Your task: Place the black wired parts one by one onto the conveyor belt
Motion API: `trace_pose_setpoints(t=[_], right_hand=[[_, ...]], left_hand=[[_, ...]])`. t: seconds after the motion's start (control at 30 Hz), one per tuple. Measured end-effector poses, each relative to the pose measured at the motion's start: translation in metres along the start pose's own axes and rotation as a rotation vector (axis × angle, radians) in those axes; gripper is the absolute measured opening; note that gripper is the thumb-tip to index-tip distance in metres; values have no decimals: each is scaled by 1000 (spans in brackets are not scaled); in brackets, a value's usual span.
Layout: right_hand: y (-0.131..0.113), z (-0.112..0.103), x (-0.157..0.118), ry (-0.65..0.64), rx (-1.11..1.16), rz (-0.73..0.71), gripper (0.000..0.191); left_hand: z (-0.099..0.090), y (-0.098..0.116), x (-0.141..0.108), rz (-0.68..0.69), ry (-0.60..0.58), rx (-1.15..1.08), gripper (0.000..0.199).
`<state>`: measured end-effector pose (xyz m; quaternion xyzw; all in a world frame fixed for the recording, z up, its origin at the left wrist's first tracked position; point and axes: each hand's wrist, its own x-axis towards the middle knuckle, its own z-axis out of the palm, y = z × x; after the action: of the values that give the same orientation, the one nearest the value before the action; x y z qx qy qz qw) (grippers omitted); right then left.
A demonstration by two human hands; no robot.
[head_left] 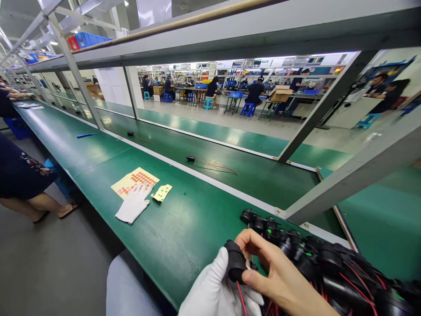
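Note:
My left hand (210, 287), in a white glove, is closed around a black cylindrical part (234, 262) with a red and black wire hanging from its lower end. Bare, my right hand (274, 267) grips the same part from the right, thumb low and bent fingers near its top. A small dark piece (253, 265) shows between the two hands; I cannot make out what it is. Just right of them lies a heap of similar black parts (324, 263), several with green dots and red wires.
On the green bench (177, 237) lie a loose white glove (134, 204), a sheet of red stickers (126, 181), a scrap with green stickers (162, 193) and a blue pen-like tool (87, 135). Wired black parts (190, 158) rest on the lane behind. A metal post (355, 162) slants at right.

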<state>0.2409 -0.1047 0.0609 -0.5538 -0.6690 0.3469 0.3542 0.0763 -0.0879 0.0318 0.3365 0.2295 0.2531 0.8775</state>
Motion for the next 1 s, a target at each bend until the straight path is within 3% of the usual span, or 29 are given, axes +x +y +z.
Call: trace_pose_setpoints(t=[0.17, 0.3, 0.4, 0.53, 0.67, 0.83, 1.0], right_hand=[[-1, -11, -2, 71, -121, -310, 36], [-4, -17, -2, 40, -158, -446, 41], [-7, -20, -5, 38, -196, -498, 42], [-8, -21, -11, 93, -234, -487, 44], [-10, -21, -15, 118, -241, -462, 50], [-8, -19, -15, 26, -244, -491, 62], [3, -15, -14, 35, 29, -336, 36]], left_hand=[[-8, 8, -8, 72, -27, 109, 40], [-10, 17, -9, 166, -33, 271, 65], [-10, 20, -8, 202, 28, 499, 56], [-15, 14, -7, 370, 192, 839, 39], [-22, 4, -4, 617, 194, 949, 35], [-28, -6, 1, 886, 221, 1099, 41], [-24, -1, -2, 1219, 496, 1325, 51]])
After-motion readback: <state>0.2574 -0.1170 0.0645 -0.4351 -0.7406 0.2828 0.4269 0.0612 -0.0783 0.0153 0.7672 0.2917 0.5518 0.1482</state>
